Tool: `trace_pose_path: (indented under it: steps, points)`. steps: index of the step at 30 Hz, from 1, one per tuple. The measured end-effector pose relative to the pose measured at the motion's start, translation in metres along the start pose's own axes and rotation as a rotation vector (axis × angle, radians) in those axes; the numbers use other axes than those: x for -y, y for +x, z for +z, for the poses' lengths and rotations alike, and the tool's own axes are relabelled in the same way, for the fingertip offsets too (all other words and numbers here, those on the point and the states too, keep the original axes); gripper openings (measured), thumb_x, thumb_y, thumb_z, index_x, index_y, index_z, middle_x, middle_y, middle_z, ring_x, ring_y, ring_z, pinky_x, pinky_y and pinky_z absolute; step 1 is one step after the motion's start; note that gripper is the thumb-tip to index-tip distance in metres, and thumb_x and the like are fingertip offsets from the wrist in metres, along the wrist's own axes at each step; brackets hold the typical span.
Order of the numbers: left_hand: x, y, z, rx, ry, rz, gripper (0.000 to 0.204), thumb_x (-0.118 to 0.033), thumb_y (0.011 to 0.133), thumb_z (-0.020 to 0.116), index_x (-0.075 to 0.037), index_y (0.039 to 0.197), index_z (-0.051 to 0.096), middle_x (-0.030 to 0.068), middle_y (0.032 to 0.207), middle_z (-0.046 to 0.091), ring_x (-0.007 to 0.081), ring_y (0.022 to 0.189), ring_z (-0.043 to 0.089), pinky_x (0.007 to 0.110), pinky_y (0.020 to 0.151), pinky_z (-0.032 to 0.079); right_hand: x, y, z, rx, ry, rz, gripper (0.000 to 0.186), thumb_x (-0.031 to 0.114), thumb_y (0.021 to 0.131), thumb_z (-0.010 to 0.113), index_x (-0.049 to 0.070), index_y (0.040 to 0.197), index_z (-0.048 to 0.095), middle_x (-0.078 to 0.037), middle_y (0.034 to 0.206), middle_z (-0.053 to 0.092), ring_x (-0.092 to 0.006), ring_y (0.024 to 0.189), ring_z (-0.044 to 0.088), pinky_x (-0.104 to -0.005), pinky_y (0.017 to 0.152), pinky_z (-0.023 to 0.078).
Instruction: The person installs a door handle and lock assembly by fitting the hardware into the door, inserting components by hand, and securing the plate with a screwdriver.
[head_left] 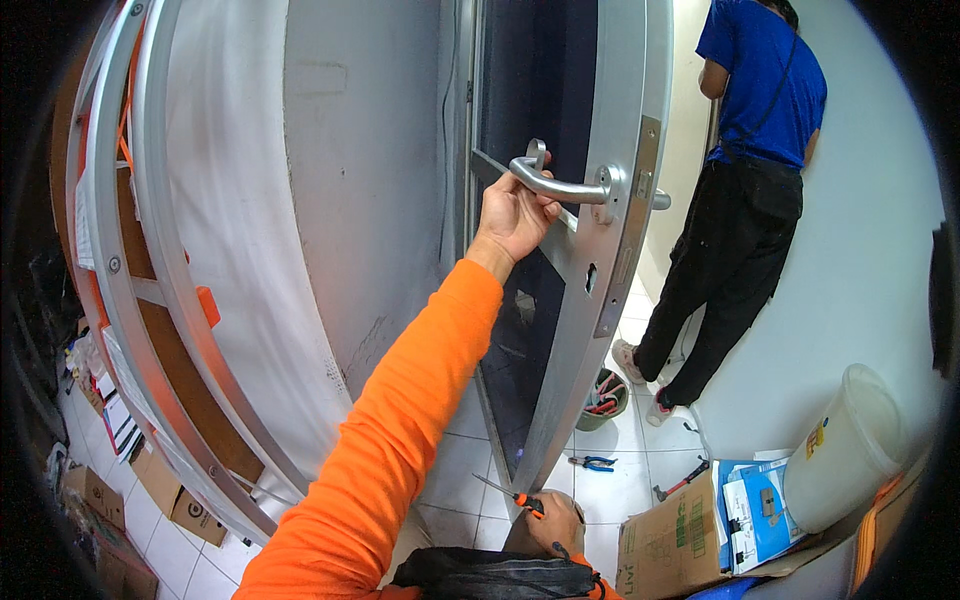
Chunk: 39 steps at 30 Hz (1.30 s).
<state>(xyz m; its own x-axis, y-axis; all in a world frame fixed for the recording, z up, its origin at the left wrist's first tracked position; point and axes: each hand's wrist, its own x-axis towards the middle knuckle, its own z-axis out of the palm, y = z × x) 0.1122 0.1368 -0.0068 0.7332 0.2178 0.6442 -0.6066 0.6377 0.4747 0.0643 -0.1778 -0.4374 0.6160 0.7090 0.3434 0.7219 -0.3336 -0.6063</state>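
Observation:
My left hand [515, 215], in an orange sleeve, closes around the silver lever handle [575, 189] of a grey metal-framed door [610, 120]. A small rounded silver metal piece [537, 152] stands up at my fingers behind the lever; I cannot tell if it is loose. Below the handle, the door frame has a cut-out hole [590, 278], and a lock faceplate [633, 220] runs along the door's edge. Low down, my right hand [560, 525] grips a screwdriver [525, 502] with an orange and black handle, its shaft pointing up left near the door's lower part.
Beyond the door stands a person [755, 150] in a blue shirt and black trousers. Blue-handled pliers [595, 463] and a tool bucket [607, 400] are on the tiled floor. A cardboard box [670, 545] and white bin [845, 450] stand right; a ladder [165, 200] leans left.

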Motion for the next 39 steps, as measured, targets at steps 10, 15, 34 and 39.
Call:
trace_pose_path:
  steps: [10, 15, 34, 39]
  points:
    - [-0.004, -0.024, 0.007, -0.063, 0.206, 0.127, 0.042, -0.034, 0.109, 0.044, -0.017, 0.147, 0.052, 0.0057, 0.117, 0.069, 0.0142, 0.088, 0.061, 0.029, 0.073, 0.053, 0.003, 0.000, -0.004, 0.051, -0.024, 0.001, 0.029, 0.034, 0.088, 0.071, 0.015, 0.110, 0.071, -0.010, 0.107, 0.069, -0.0382, 0.100, 0.067, -0.0513, 0.086, 0.053]
    - [0.004, -0.011, -0.005, -0.140, 0.127, 0.088, 0.034, -0.027, 0.109, 0.045, -0.011, 0.135, 0.059, 0.0060, 0.118, 0.069, 0.0151, 0.091, 0.061, 0.030, 0.075, 0.056, 0.010, 0.000, -0.011, 0.062, -0.020, 0.049, 0.029, 0.031, 0.086, 0.072, 0.014, 0.109, 0.071, -0.010, 0.106, 0.069, -0.0375, 0.099, 0.067, -0.0499, 0.085, 0.053]
    - [-0.011, 0.007, -0.008, -0.014, -0.133, -0.030, 0.031, -0.010, 0.109, 0.035, 0.006, 0.127, 0.054, 0.0173, 0.121, 0.065, 0.0272, 0.105, 0.069, 0.030, 0.083, 0.064, 0.010, 0.005, -0.008, 0.055, -0.062, -0.007, 0.026, 0.028, 0.085, 0.073, 0.012, 0.106, 0.071, -0.010, 0.104, 0.068, -0.0376, 0.102, 0.066, -0.0493, 0.087, 0.052]
    - [0.013, -0.005, 0.011, -0.188, -0.045, 0.128, 0.029, -0.016, 0.109, 0.043, 0.002, 0.125, 0.059, 0.0130, 0.121, 0.066, 0.0228, 0.099, 0.071, 0.031, 0.080, 0.063, 0.021, 0.005, -0.020, 0.104, -0.007, 0.095, 0.026, 0.023, 0.084, 0.071, 0.009, 0.106, 0.072, -0.012, 0.106, 0.069, -0.0368, 0.106, 0.065, -0.0469, 0.094, 0.051]
